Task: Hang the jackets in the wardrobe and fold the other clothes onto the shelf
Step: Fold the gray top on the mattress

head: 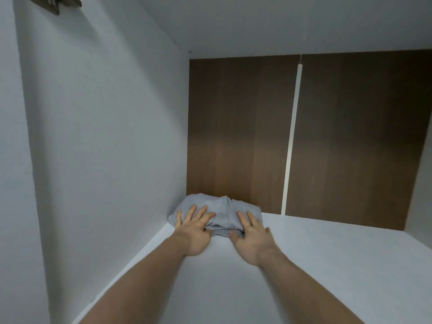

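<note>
A folded light grey garment point(221, 209) lies on the white shelf point(327, 253), pushed into the back left corner against the white side wall and the brown back panel. Both my arms reach forward onto it. My left hand point(194, 232) lies on the garment's left half with fingers spread on top and the thumb at its front edge. My right hand point(251, 237) rests on its right half the same way, fingers flat on the cloth and thumb at the elastic hem.
The white side wall point(105, 136) of the wardrobe stands close on the left. The brown wood-grain back panel point(350, 136) has a white vertical strip point(291, 136). A metal hinge point(56, 3) sits at the top left. The white ceiling board is above.
</note>
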Demonstrator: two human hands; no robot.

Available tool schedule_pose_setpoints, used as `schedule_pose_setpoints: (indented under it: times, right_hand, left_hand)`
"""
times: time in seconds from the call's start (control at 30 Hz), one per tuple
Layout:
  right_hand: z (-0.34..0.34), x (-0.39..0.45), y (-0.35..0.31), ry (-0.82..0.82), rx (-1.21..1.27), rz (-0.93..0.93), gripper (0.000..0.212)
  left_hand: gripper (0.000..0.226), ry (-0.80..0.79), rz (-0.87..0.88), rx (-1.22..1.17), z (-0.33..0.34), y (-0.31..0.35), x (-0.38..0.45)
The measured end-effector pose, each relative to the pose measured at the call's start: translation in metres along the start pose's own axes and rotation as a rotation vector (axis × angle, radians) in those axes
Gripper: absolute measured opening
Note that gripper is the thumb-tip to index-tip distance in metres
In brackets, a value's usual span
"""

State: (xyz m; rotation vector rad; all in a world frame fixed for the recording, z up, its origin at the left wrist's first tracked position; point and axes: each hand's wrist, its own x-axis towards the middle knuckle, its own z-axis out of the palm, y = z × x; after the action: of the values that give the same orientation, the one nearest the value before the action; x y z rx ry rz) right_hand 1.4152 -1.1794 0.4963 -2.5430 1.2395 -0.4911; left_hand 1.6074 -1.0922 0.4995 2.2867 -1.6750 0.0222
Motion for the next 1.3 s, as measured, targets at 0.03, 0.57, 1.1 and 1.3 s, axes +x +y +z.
schedule_pose_setpoints:
  times: [0.03, 0.57, 1.1, 1.3]
  right_hand:
    - [0.001, 0.002, 0.001, -0.004, -0.002, 0.003, 0.074]
    - [-0.007, -0.009, 0.001, 0.054, 0.006, -0.03, 0.07]
    - [-0.016, -0.031, -0.012, 0.223, 0.154, -0.404, 0.036]
    - [-0.009, -0.079, -0.064, 0.123, 0.355, -0.776, 0.038]
  left_hand:
    - [0.06, 0.005, 0.001, 0.002, 0.001, -0.001, 0.003]
    - [0.071, 0.128, -0.167, 0.064, 0.001, 0.008, -0.031]
    - [0.062, -0.082, -0.319, 0.032, -0.02, 0.034, -0.163]
    - [0.061, -0.059, -0.262, -0.003, -0.033, 0.053, -0.25]
